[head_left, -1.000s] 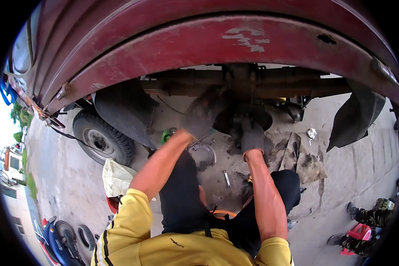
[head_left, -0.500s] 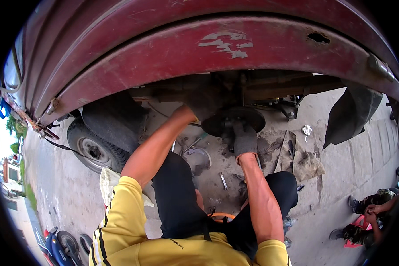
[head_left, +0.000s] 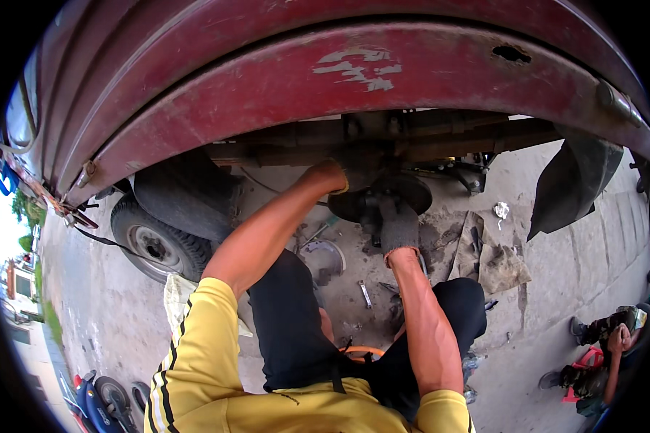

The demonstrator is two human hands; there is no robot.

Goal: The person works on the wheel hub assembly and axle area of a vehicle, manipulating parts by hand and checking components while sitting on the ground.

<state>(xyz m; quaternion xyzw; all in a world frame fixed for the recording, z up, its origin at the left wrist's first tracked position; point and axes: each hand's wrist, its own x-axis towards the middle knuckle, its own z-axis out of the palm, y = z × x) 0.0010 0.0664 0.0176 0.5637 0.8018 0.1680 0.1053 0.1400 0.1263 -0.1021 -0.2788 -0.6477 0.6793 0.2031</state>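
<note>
A dark, round, flat wheel hub assembly (head_left: pixel 419 193) sits below the red vehicle body (head_left: pixel 267 94), at the end of the axle. My right hand (head_left: pixel 399 225), in a grey knitted glove, is closed around the hub's near centre part; its fingertips are partly lost in shadow. Behind the disc's upper edge reaches my left hand (head_left: pixel 362 167), gloved in a dark glove with a yellow cuff. Deep shade hides its fingers and whatever they touch. On the ground below lie a wrench (head_left: pixel 365 294) and a curved metal brake shoe (head_left: pixel 323 258).
A removed-looking tyre (head_left: pixel 155 238) stands at the left beside a black mud flap. Another black flap (head_left: pixel 567 191) hangs at the right. Brown cloth (head_left: pixel 502 268) and crumpled white paper (head_left: pixel 501 210) lie on the concrete. A seated person (head_left: pixel 607 346) is at far right, a motorbike (head_left: pixel 97 408) lower left.
My left hand has moved right, along the back of the disc's upper edge. My right hand stays on the hub. At far right, the seated person's hands have shifted upward.
</note>
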